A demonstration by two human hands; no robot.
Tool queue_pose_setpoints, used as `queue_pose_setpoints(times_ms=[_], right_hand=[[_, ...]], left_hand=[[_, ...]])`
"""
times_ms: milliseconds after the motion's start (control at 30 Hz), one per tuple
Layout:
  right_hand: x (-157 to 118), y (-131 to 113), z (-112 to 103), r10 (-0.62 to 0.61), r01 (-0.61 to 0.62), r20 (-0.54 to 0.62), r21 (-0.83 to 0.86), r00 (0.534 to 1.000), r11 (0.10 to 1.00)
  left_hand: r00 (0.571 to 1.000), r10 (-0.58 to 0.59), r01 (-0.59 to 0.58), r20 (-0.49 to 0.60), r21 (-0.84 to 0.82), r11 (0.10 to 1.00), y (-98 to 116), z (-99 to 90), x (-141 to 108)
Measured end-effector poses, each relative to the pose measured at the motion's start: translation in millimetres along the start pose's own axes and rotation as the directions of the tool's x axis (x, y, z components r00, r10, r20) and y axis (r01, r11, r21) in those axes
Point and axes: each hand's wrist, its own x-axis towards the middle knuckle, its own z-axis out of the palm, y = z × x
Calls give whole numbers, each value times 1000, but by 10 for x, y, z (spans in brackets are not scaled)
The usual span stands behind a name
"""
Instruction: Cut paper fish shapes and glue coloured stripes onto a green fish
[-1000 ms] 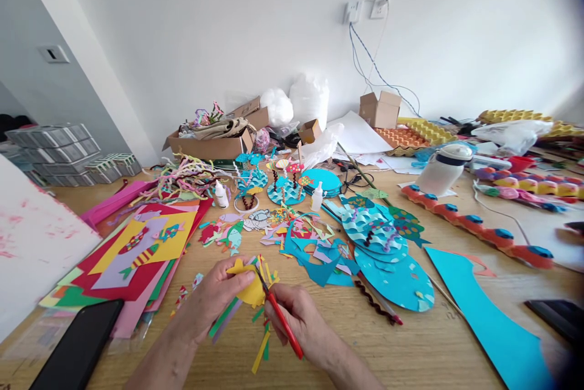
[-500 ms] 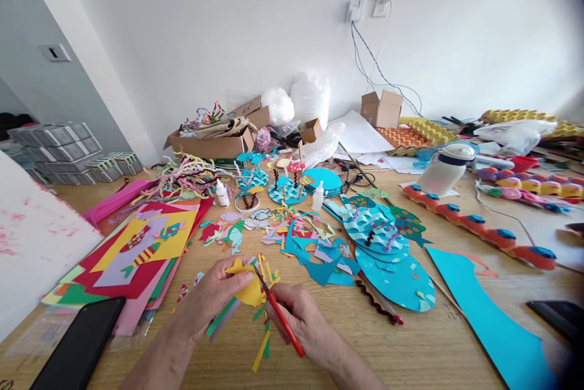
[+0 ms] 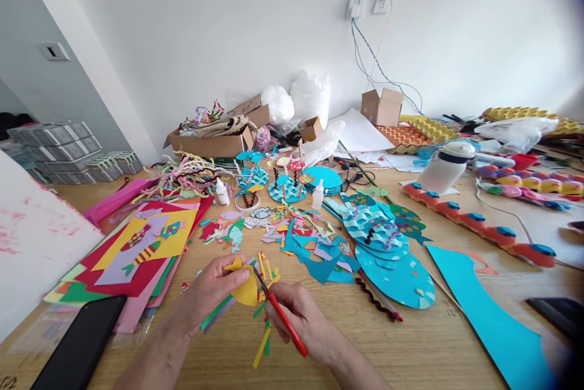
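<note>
Near the front middle of the table, my left hand (image 3: pixel 218 289) pinches a yellow paper shape (image 3: pixel 246 288) between thumb and fingers. Red-handled scissors (image 3: pixel 285 322) are gripped in my right hand (image 3: pixel 298 314), their blades pointing up and left beside the yellow paper's right edge. Green and purple paper strips (image 3: pixel 219 311) slant below my left hand. Thin yellow and green strips (image 3: pixel 261 347) lie on the wood under the scissors. Cut paper fish (image 3: pixel 235 234) are spread just beyond my hands.
Coloured sheets (image 3: pixel 176 235) and a black phone (image 3: pixel 79 341) lie on the left. Blue paper discs (image 3: pixel 396 274) and a large blue sheet (image 3: pixel 493 317) are on the right. Two glue bottles (image 3: pixel 222 193) stand farther back.
My left hand and the yellow paper have shifted slightly left, and the scissor blades now show a small gap from the paper. The strips beneath moved left too.
</note>
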Motion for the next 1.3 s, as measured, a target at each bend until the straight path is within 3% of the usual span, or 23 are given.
queue_pose_setpoints(times_ms=[533, 767, 1067, 1300], right_hand=[[-11, 27, 7, 10, -10, 5, 12, 1000, 1000], [-11, 15, 8, -2, 2, 15, 35, 1000, 999], [-17, 11, -4, -18, 16, 43, 45, 999, 999], [-22, -16, -13, -16, 15, 65, 17, 998, 1000]], left_hand=[[999, 47, -48, 22, 47, 998, -90, -53, 16], [1000, 21, -21, -1, 57, 998, 19, -2, -29], [998, -55, 56, -31, 41, 998, 2, -71, -29], [993, -75, 63, 89, 132, 989, 26, -129, -16]])
